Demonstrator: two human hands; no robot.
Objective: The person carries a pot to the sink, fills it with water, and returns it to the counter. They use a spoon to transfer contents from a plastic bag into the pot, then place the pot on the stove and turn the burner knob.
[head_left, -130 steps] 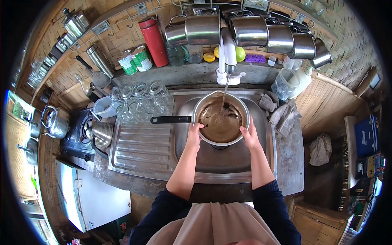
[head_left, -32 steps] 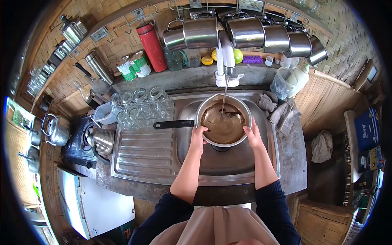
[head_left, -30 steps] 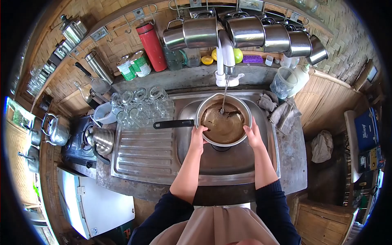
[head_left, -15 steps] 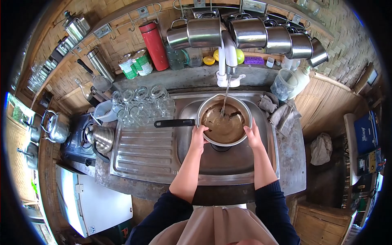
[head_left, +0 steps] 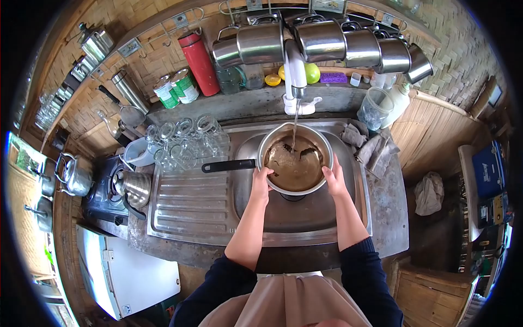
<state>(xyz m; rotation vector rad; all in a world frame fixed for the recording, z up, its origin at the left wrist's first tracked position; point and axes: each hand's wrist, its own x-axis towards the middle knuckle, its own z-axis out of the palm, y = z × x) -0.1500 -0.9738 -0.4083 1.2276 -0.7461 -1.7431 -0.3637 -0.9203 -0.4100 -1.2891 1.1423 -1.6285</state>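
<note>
A metal saucepan with a black handle pointing left is held over the sink basin. Brown, murky liquid with dark bits fills its inside. My left hand grips the lower left of the rim, thumb on top. On the right side of the rim, my right hand has the same kind of hold. From the white faucet a thin stream of water runs into the pan. The fingers beneath the pan are mostly hidden.
Glass mugs stand on the drainboard's left, beside a white tub. Farther left is a kettle near the stove. Grey cloths lie right of the basin. Metal mugs hang above the faucet.
The view has shifted slightly, so the pan and both hands appear a little farther left and up. The hands keep their hold, and the liquid's surface pattern has changed.
</note>
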